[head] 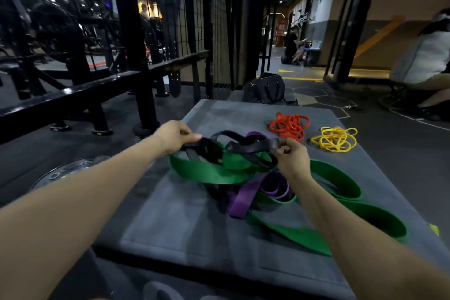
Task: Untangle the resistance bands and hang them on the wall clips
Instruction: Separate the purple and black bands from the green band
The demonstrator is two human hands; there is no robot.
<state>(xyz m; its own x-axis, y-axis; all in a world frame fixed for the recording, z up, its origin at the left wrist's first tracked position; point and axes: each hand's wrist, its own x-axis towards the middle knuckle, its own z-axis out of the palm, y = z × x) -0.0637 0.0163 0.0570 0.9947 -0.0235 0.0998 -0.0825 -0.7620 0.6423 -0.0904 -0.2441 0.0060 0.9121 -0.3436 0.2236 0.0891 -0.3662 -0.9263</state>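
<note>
- Black rubber is what both hands are closed on: the left hand (174, 137) pinches one end of the black resistance band (239, 147) and the right hand (291, 158) pinches the other, stretching it between them just above the pile.
- Under it, the black band loops through the wide green band (209, 173) and the purple band (243, 200), all lying knotted together on the grey surface (170, 214).
- Risk, as I judge it: pulling the two ends apart could cinch the knot tighter on the green loop, or drag the whole pile off the near edge; a slipped pinch could let the band snap back.
- Red bands (289, 125) and yellow bands (334, 139) sit in separate tangles at the far right of the surface, well apart from the hands.
- Beyond it: a black bag (265, 89) on the floor, black gym racks at left, a seated person at right. No wall clips are visible.
</note>
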